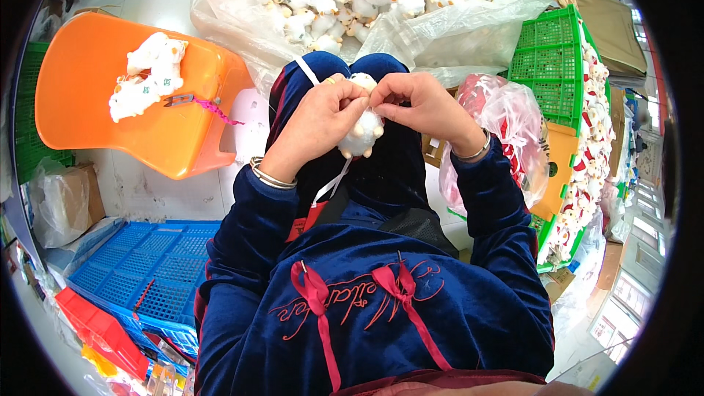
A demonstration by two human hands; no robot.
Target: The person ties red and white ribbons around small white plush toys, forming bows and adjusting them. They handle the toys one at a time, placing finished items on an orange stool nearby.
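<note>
The held toy (pixel 358 138) looks fuzzy, the orange chair (pixel 81 92) smooth plastic

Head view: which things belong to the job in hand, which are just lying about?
Likely part of the job:
white toy between left hand and right hand
similar toys in the clear bag
toys on the chair
small metal tool

Probably just lying about:
blue crate
red bin
cardboard box

Left grip (pixel 326 114), right grip (pixel 419 101) close together (both pinching).
</note>
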